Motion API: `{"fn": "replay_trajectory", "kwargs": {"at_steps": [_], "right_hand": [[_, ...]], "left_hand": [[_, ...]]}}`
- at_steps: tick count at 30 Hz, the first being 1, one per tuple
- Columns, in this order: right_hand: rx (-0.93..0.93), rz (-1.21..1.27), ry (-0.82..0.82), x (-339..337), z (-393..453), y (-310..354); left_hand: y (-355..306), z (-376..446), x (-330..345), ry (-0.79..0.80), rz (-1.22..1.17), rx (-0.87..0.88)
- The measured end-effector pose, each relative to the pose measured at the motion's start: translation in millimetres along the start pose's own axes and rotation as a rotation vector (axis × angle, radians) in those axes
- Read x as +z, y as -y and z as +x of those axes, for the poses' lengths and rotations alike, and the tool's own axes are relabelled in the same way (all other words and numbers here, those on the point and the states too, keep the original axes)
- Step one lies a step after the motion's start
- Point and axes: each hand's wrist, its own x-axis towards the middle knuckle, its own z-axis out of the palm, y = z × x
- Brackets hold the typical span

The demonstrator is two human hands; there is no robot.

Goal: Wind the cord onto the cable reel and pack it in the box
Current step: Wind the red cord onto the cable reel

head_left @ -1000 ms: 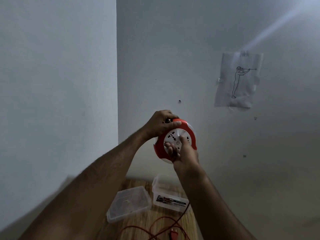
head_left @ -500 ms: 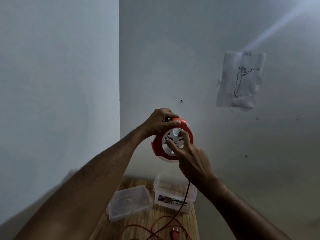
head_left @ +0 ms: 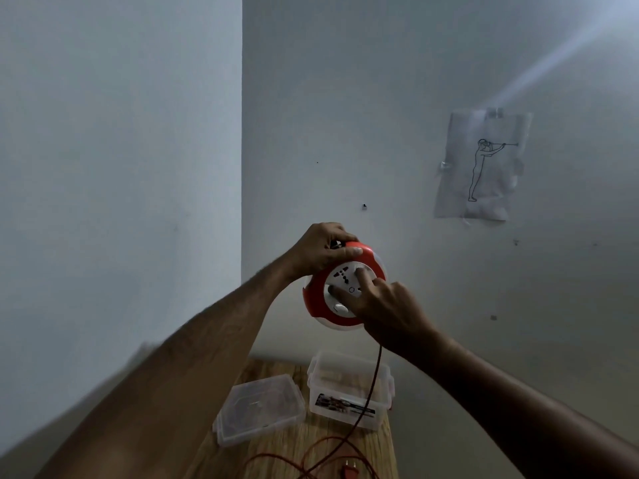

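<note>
In the head view, your left hand (head_left: 321, 250) grips the top rim of the cable reel (head_left: 313, 300), fingers curled over it, holding it raised above the table (head_left: 287, 447). Your right hand (head_left: 390, 312) curls its fingers (head_left: 361, 272) onto the reel's white centre disc. The cord (head_left: 375, 378) hangs below, past the open box (head_left: 345, 360).

arms raised, left hand (head_left: 325, 248) gripping, right hand (head_left: 389, 311) fingers bent
</note>
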Motion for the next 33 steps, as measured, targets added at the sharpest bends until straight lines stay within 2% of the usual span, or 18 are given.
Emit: {"fn": "replay_trajectory", "kwargs": {"at_steps": [3,8,14,19,24,26,28,31,33], "right_hand": [[0.099,0.039,-0.04,3.0,1.2,3.9],[0.403,0.394,-0.192,3.0,9.3,13.9],[0.987,0.892,-0.364,-1.9,22.7,38.8],[1.576,1.504,-0.355,1.5,35.4,49.2],[2.052,2.208,-0.426,-10.6,44.6,46.7],[2.106,2.417,-0.464,-14.5,45.6,43.2],[2.123,2.526,-0.485,-18.6,44.1,40.4],[2.08,2.618,-0.441,-30.1,38.0,39.0],[2.01,2.58,-0.392,-35.9,32.6,39.9]], "left_hand": [[-2.5,1.4,1.4,-0.02,0.009,0.009],[-5.4,2.5,2.6,-0.049,0.005,0.009],[-7.5,5.8,7.5,-0.06,0.007,0.03],[-4.5,3.5,10.8,-0.063,0.014,0.047],[0.5,1.3,18.5,-0.027,0.019,0.029],[2.5,0.6,20.8,-0.024,0.018,0.031],[2.7,0.3,22.0,-0.019,0.01,0.031],[2.7,1.2,21.9,-0.013,0.007,0.024],[2.5,2.0,20.8,-0.019,-0.001,0.025]]}}
